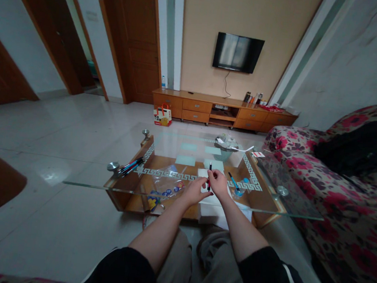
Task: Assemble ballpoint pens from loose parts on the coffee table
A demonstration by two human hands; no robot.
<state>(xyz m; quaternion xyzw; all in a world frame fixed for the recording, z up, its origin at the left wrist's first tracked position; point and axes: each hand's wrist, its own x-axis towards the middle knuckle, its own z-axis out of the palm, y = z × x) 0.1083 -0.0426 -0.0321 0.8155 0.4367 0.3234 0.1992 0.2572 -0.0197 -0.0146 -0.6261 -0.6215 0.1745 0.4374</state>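
Note:
Over the glass coffee table point(167, 146), a slim pen point(210, 166) with a dark upper part and a reddish lower part stands nearly upright between my hands. My right hand point(218, 184) is closed, pinching the pen from the right side. Bent around the pen's lower end from the left are the fingers and thumb of my left hand point(195, 191); their exact contact is hard to make out. A blue and black pen point(234, 183) lies on the glass to the right. Several pens point(131, 167) are bunched near the table's left end.
Clear plastic packaging point(166, 182) lies left of my hands. A white box point(209, 212) shows through the glass. Toward the back right stands a basket point(226, 154) with a bag in it. The flowered sofa point(310, 151) flanks the right side; a TV cabinet point(197, 104) lines the wall.

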